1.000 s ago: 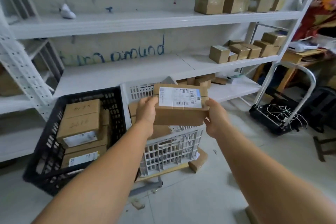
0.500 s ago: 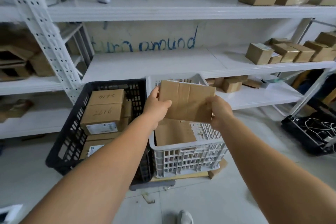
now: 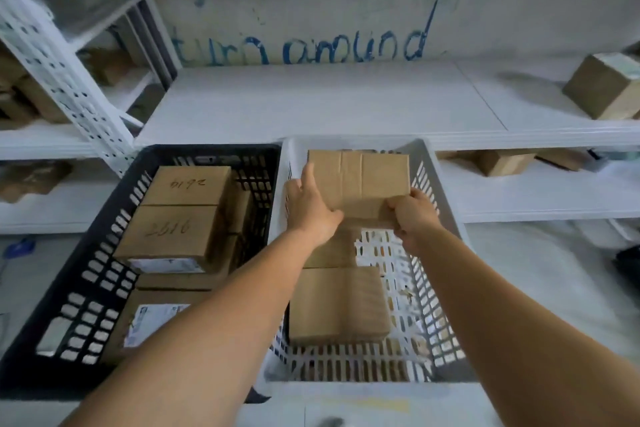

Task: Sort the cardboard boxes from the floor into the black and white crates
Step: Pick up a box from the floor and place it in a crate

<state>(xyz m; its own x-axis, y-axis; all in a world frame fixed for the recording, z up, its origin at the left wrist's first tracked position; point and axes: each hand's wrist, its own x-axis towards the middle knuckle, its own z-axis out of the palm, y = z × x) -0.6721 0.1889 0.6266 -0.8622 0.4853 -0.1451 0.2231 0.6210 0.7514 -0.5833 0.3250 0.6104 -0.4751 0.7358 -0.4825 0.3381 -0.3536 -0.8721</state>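
Both hands on one cardboard box (image 3: 358, 184), held flat over the far half of the white crate (image 3: 440, 263). Left hand (image 3: 308, 208) at the box's near-left corner, grip closed on it with fingers running up the left edge and thumb across the near edge. Right hand (image 3: 412, 215) at the near-right corner, grip closed on it with fingers curled under the near edge. Plain brown side of the box facing up, taped seam running front to back. Whether the box touches anything beneath: cannot tell.

Inside the white crate, two more brown boxes: one (image 3: 337, 305) lying flat near the front wall, another (image 3: 330, 250) just behind it, partly hidden by the left forearm.

Just left of the white crate, side by side, the black crate (image 3: 86, 281), stacked with several boxes; the top two (image 3: 176, 211) marked with handwritten numbers, lower ones showing white labels.

Behind both crates, white metal shelves (image 3: 311, 107) with a few more boxes at the right edge and blue writing on the wall.
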